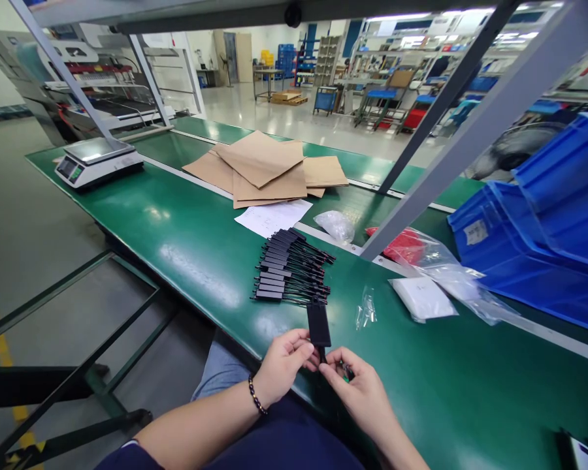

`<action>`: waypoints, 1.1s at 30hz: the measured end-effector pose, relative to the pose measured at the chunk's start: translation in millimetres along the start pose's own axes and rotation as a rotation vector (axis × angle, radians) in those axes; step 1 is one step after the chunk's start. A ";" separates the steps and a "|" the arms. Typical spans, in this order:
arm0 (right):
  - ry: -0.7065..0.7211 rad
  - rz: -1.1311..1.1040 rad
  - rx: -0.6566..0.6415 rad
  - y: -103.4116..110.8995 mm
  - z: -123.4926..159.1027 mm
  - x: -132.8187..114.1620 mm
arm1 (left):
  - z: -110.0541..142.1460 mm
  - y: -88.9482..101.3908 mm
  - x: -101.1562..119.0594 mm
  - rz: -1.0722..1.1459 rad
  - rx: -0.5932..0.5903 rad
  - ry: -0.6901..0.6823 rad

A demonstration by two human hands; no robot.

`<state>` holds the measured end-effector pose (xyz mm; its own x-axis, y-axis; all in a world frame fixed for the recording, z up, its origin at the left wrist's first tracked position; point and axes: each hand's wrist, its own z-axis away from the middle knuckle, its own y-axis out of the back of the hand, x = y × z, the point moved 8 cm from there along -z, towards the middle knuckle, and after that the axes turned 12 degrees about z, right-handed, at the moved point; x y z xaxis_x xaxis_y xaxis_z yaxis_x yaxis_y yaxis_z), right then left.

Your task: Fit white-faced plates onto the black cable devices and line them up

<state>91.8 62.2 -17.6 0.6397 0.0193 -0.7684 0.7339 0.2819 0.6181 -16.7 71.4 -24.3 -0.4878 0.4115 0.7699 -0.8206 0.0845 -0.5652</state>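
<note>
**Both hands pinch one black part at the table edge**

The left hand (281,365) and the right hand (360,391) meet at the near edge of the green table (186,241). The fingers of both are closed on the lower end of a flat black part (318,324), which stands upright between them. At 12 o'clock from it lies a row of similar black parts (287,267). At 2 o'clock stand stacked blue bins (534,222); what is inside them cannot be seen. A clear bag (406,246) beside them holds something red.
</note>
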 end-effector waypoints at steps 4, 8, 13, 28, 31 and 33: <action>0.076 0.154 0.099 0.7 5.7 -11.2 | -0.6 -2.5 -12.5 0.240 0.044 0.072; 0.170 0.279 0.094 13.6 10.6 -28.2 | -2.7 -9.0 -22.0 0.446 0.064 0.154; 0.199 0.465 0.228 50.7 3.2 -33.2 | -1.2 -22.8 -27.1 0.557 -0.055 0.279; 0.179 0.744 0.415 52.3 -15.2 -31.4 | 4.7 -23.1 -39.7 0.477 -0.083 0.292; 0.169 0.737 0.409 53.2 -14.8 -30.0 | 4.6 -24.0 -39.6 0.467 -0.092 0.287; 0.159 0.708 0.393 53.8 -15.7 -28.5 | 4.9 -24.3 -39.7 0.459 -0.095 0.285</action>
<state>109.5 91.9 35.0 0.9626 0.2105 -0.1708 0.2141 -0.2040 0.9553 21.2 48.6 -39.6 -0.6786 0.6537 0.3349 -0.5057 -0.0852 -0.8585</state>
